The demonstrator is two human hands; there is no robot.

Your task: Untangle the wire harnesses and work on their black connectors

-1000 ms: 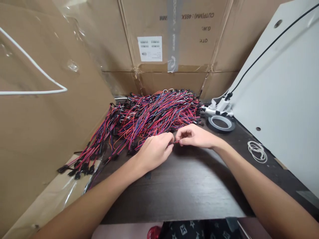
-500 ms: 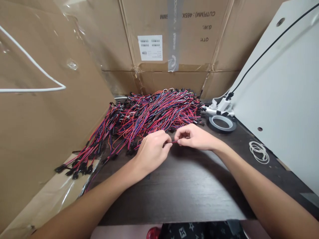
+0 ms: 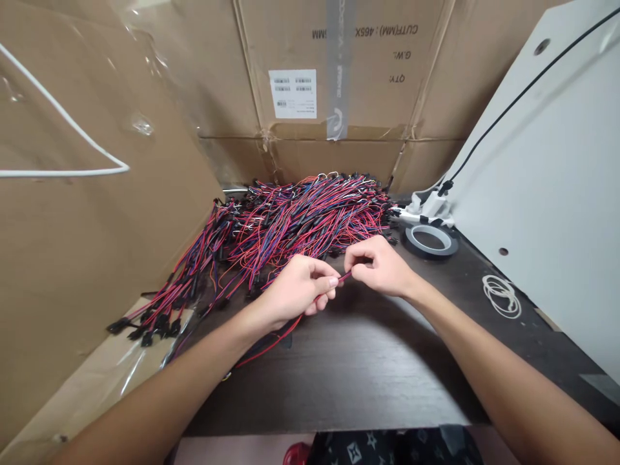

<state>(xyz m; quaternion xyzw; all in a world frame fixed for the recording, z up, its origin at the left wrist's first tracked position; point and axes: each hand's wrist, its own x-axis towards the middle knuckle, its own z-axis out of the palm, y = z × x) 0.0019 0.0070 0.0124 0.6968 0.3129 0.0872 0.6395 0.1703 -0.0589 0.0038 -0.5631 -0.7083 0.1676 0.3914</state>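
A big heap of red, blue and black wire leads with black connectors lies at the back of the dark wooden table. Just in front of it, my left hand and my right hand meet, both pinching one thin red wire lead between fingertips. The lead's tail hangs below my left hand and trails along the table under my left forearm. Both hands are lifted slightly off the tabletop.
A roll of black tape lies right of the heap, a white device with a black cable behind it. White rubber bands lie near the leaning white panel. Cardboard boxes wall off the back and left.
Both hands have risen a little from the table with the pinched lead. The red wire's tail now hangs out below my left hand, pulled free of the heap.
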